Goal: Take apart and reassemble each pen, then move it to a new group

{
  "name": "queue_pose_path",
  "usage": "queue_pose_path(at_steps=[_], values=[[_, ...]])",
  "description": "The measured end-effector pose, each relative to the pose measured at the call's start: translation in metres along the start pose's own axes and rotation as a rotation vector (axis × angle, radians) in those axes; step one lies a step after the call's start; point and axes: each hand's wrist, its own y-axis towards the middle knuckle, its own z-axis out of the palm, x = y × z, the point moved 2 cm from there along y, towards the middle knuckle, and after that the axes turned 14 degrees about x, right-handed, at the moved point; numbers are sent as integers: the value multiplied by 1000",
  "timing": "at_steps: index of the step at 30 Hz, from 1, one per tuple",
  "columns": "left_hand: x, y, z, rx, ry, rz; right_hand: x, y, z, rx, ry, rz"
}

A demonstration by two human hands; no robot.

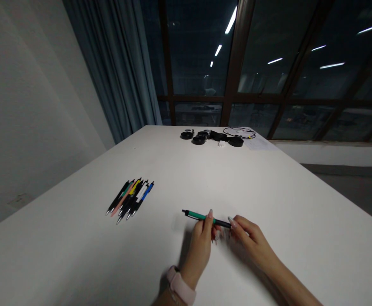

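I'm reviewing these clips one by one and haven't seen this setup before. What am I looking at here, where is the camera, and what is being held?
There is no machine here: a person works with two bare hands. The single picture comes from a camera worn on the person's head, looking forward and down, so the arms enter from the bottom edge.

The left hand, with a pale watch on its wrist, and the right hand together hold a green and black pen just above a white table. The left grip is around its middle, the right at its dark end.

To the left lies a bundle of pens in several colours. At the far edge sit some round black items and a thin cable; what they are is unclear. Behind are dark windows and a curtain.
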Motion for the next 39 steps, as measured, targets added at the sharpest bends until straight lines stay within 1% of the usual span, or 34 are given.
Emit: queue_pose_path(at_steps=[3,6,12,18,23,30,33,36,39], values=[[3,1,0,20,-73,-12,1,-1,0,-4,27,20],[7,3,-2,-4,-89,-10,1,-3,-1,23,13,34],[7,4,-2,11,-107,-9,2,-6,-4,34,-145,-48],[0,1,0,22,-104,-4,9,-6,-6,50,-310,-123],[-3,-1,0,29,-62,-7,8,-4,-4,50,-322,-81],[7,2,-2,54,-38,-30,8,-5,1,90,-264,-15],[9,2,-4,48,0,-39,10,-5,0,113,-317,4],[6,2,-6,65,56,-41,10,-6,-4,104,-439,-62],[2,2,-7,95,134,-25,9,-7,-6,35,-591,-176]])
